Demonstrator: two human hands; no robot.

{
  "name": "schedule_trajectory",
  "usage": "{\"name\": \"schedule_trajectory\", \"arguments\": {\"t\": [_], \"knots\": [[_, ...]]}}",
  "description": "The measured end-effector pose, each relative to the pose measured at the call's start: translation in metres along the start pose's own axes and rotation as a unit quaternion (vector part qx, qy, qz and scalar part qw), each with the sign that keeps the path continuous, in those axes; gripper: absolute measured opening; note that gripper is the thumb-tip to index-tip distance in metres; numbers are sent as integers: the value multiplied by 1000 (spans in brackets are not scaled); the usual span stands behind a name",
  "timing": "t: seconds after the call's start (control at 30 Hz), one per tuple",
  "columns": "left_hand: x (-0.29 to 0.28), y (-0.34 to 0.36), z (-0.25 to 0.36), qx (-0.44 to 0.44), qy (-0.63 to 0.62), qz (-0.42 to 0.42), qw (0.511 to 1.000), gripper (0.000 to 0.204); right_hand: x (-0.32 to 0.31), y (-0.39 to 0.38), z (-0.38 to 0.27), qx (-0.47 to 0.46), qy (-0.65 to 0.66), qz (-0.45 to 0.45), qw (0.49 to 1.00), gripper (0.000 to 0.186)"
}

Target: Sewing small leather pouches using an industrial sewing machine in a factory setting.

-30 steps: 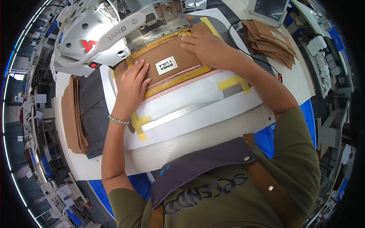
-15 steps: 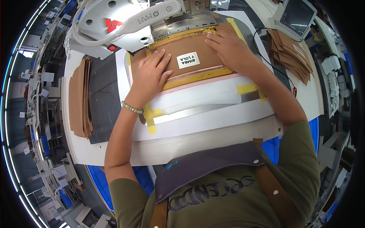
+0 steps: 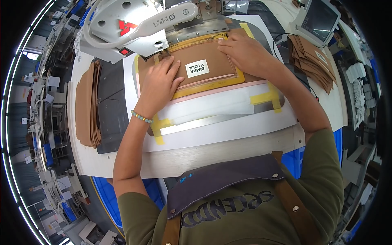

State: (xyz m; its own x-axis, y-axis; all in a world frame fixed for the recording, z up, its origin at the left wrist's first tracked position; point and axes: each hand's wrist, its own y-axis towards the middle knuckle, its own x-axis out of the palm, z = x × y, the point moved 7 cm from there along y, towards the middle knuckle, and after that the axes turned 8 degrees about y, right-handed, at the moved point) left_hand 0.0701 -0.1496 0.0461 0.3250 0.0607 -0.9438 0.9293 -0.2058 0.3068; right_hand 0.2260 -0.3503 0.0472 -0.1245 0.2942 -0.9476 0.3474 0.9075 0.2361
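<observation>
A flat brown panel with a white printed label lies inside a yellow clamp frame, partly under the head of a white sewing machine. My left hand rests on the panel's left side, fingers stretched out and pressing down, fingertips close to the machine's needle area. On the far right corner of the frame lies my right hand. Its fingers are extended and slightly bent, with the tips on the panel's edge. Both palms hide parts of the frame. A beaded bracelet circles my left wrist.
Stacked brown panels stand at the left of the table, and more brown pieces lie at the right. A screen stands at the far right, with a black cable below it. Yellow tape holds a white sheet nearby.
The yellow frame and labelled panel have slid slightly left and nearer under the machine. My right hand has moved slightly left and nearer too; my left hand stays on the panel's left side.
</observation>
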Motion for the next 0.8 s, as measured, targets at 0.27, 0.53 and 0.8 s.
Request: {"name": "schedule_trajectory", "arguments": {"t": [0.27,0.53,0.8], "knots": [[-7,9,14,8,-62,0,998,47,10,19,-19,-59,-65,-18,996,33],[-4,14,24,15,-104,-22,994,46,21,37,-36,-93,-51,-5,994,31],[-4,10,21,18,-111,-8,994,43,32,51,-51,-120,-56,1,991,27]]}}
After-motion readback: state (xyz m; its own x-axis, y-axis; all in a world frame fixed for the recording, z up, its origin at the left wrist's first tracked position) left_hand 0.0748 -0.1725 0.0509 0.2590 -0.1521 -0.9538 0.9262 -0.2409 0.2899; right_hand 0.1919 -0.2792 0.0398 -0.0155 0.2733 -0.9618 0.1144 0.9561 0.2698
